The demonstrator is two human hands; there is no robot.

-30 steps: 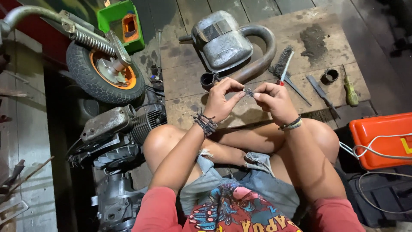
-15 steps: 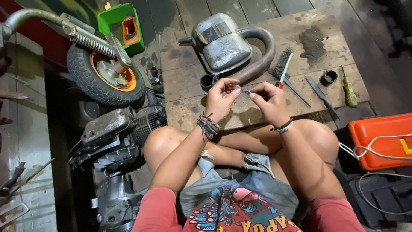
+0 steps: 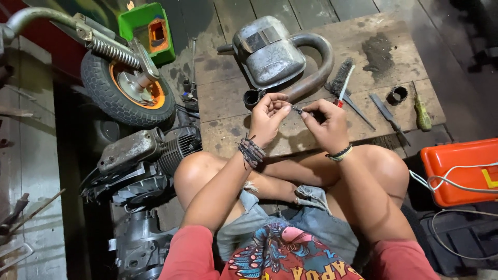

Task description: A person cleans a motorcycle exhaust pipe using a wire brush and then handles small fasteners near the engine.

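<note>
Left hand (image 3: 270,111), right hand (image 3: 324,122) both pinched on small dark metal part (image 3: 299,110) — grey muffler (image 3: 272,54) at 12 o'clock; steady grip best.

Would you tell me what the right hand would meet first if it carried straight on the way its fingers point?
Probably the left hand: the right hand points leftward, sharing a small metal part.

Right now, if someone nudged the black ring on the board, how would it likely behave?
The black ring looks short and hollow, resting flat on its end on the wooden board, so it would probably slide rather than tip. It seems light for its size. Knocked onto its side, its round wall might let it roll.
</note>
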